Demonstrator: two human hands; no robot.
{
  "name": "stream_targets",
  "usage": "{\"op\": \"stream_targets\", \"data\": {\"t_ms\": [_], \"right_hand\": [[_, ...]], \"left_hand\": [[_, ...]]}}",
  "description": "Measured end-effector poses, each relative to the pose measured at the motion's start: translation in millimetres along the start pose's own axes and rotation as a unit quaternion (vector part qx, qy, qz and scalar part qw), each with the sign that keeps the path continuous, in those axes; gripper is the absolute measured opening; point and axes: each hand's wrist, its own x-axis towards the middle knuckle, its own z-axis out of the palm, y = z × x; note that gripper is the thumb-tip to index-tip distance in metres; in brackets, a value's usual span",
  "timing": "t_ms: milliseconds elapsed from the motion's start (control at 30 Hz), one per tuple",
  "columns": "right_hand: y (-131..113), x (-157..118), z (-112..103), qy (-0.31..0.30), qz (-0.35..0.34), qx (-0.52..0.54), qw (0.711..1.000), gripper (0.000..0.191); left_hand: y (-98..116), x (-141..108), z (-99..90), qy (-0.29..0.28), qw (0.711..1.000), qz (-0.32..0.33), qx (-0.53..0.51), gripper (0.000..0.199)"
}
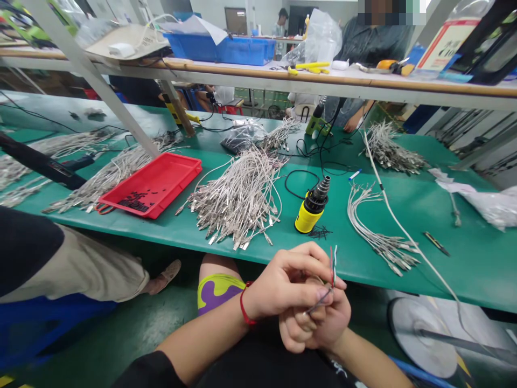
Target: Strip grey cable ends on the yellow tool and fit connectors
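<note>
Both hands meet in front of my body, just off the table's near edge. My left hand (283, 283), with a red string at the wrist, pinches a cable end whose thin coloured wires (334, 267) stick up past the fingertips. Red, green and white strands show, and a dark one points down. My right hand (337, 320) is curled beneath and behind the left, fingers closed around the same cable; most of the cable is hidden inside the hands. Beyond them stands a yellow hot air gun (309, 213), nozzle up, with small black tubes (320, 232) beside its base.
A big heap of grey cables (238, 199) lies on the green table (476, 258). Left of it sits a red tray (173, 183) with small black pieces. A smaller cable bundle (371, 231) and a cutter knife (436, 243) lie to the right. Another person's leg (100, 264) is at left.
</note>
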Motion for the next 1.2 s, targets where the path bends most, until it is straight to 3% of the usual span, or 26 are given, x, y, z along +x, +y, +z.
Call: {"op": "stream_targets", "data": {"t_ms": [100,333,567,833,1000,1200], "right_hand": [[1,-1,-3,-0.009,0.003,0.002,1.0,0.048],[3,-2,-3,0.036,0.005,-0.027,0.999,0.051],[3,-4,-4,0.068,0.041,-0.03,0.996,0.049],[10,-1,-3,0.061,0.03,-0.037,0.997,0.05],[12,-2,-7,0.123,0.058,-0.042,0.99,0.053],[15,2,-9,0.096,0.06,-0.026,0.993,0.047]], "left_hand": [[3,1,1.7,0.025,0.999,-0.02,-0.007,0.013],[13,0,7.0,0.081,0.987,-0.096,-0.096,0.008],[15,-3,1.0,0.075,0.959,-0.185,-0.2,0.011],[12,-14,-12.4,0.041,0.981,-0.145,-0.126,0.024],[12,-18,-18.0,0.052,0.987,-0.106,-0.112,0.03],[15,-18,-19.8,0.065,0.989,-0.085,-0.107,0.021]]}}
